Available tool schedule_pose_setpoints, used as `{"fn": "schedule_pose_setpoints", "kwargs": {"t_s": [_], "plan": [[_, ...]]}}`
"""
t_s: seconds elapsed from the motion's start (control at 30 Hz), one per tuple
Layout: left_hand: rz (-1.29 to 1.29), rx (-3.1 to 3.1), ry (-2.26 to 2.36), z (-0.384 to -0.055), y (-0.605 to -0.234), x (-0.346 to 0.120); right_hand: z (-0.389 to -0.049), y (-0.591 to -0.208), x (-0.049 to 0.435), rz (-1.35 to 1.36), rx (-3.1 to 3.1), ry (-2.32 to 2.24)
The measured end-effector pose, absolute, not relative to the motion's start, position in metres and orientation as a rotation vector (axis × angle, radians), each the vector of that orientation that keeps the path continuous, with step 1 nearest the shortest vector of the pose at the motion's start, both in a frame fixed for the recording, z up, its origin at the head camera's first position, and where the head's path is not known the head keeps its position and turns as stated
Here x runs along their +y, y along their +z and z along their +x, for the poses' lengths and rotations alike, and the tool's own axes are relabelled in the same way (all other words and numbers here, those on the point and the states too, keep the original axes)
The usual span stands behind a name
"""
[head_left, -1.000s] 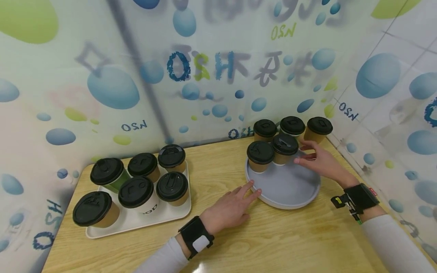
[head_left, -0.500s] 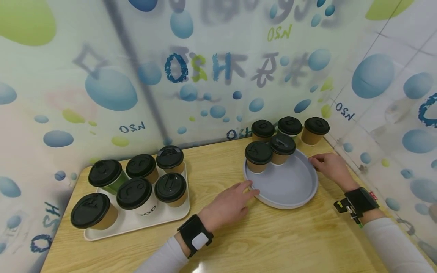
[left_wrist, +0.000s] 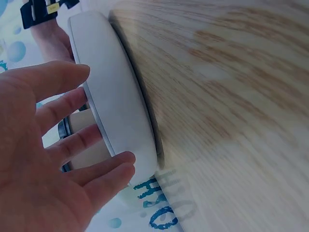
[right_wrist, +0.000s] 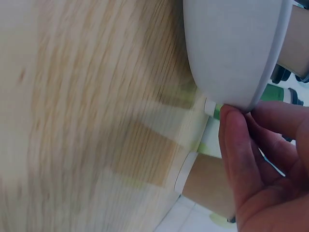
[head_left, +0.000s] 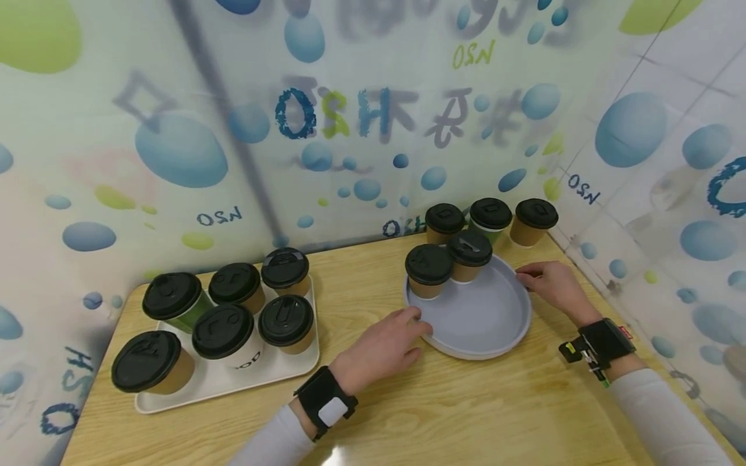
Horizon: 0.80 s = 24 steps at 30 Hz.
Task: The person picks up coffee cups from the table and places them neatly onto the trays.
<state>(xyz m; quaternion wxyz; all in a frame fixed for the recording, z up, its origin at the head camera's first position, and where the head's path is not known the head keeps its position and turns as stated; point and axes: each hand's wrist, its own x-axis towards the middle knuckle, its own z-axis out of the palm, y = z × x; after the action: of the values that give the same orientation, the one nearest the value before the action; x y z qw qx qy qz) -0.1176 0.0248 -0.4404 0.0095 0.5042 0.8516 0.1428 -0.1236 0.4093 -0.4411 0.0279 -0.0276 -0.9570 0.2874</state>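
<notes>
A round grey-blue tray (head_left: 486, 317) lies on the right of the table. Two brown cups with black lids, a front one (head_left: 429, 268) and a rear one (head_left: 469, 255), stand at its back left. My left hand (head_left: 381, 346) touches the tray's front-left rim with fingers spread; in the left wrist view, the fingertips rest along the tray's edge (left_wrist: 108, 96). At the right rim, my right hand (head_left: 556, 288) pinches the edge between thumb and fingers, seen close in the right wrist view beside the tray's pale side (right_wrist: 231, 53).
Behind the round tray stand three lidded cups: a brown one (head_left: 444, 223), a green one (head_left: 491, 220) and a brown one (head_left: 534, 222) near the right wall. To the left, a white rectangular tray (head_left: 233, 382) bears several lidded cups. A patterned curtain (head_left: 350, 194) backs the table.
My right hand has come away from the rear cups to the round tray's right rim. The tray, with its two cups, has shifted slightly left. My left hand has stayed at the rim.
</notes>
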Motion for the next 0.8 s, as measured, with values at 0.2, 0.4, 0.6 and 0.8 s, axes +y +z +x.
{"fn": "schedule_pose_setpoints", "kwargs": {"t_s": [0.2, 0.4, 0.6, 0.8], "plan": [[1.537, 2.644, 0.566, -0.117, -0.44, 0.013, -0.127, -0.44, 0.395, -0.055, -2.96, 0.916], [1.521, 2.666, 0.622, -0.117, -0.441, 0.002, -0.128, -0.439, 0.382, 0.011, -2.94, 0.955], [1.481, 2.744, 0.602, -0.117, -0.441, -0.008, -0.132, -0.441, 0.37, 0.03, -2.938, 1.014], [1.44, 2.816, 0.604, -0.116, -0.444, -0.019, -0.136, -0.443, 0.359, 0.06, -2.946, 1.055]]}}
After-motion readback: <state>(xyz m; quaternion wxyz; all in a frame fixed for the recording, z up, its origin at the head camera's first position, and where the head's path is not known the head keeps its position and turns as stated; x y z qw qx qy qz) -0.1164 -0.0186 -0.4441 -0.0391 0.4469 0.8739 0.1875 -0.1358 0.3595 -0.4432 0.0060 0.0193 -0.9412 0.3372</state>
